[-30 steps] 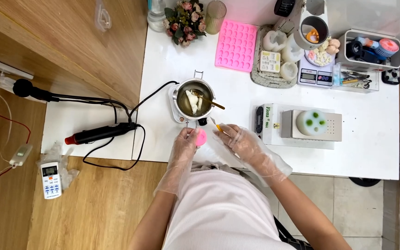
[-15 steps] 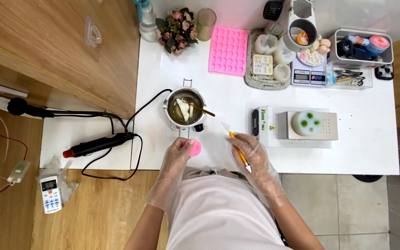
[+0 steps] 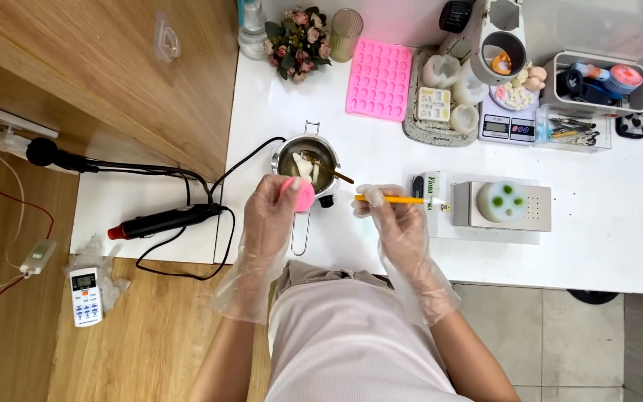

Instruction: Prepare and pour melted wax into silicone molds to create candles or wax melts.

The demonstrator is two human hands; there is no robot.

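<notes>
- Head view: a small round pink silicone mould (image 3: pixel 297 195) is held in the fingertips of the left hand (image 3: pixel 271 216), which is curled around it, in front of a small steel melting pot (image 3: pixel 306 164) on the white table (image 3: pixel 597 246).
- The mould is judged light, soft and bendable; it is best gripped at the rim, gently, so it is not squashed.
- A thin yellow stick (image 3: pixel 390 199) is pinched near 1 end by the right hand (image 3: pixel 388 219), lying level and pointing right.
- The stick is judged light, stiff and easily snapped.
- Both hands are covered by loose clear plastic gloves, likely slippery.
- The pot holds pale lumps; its nature cannot be told further.
</notes>
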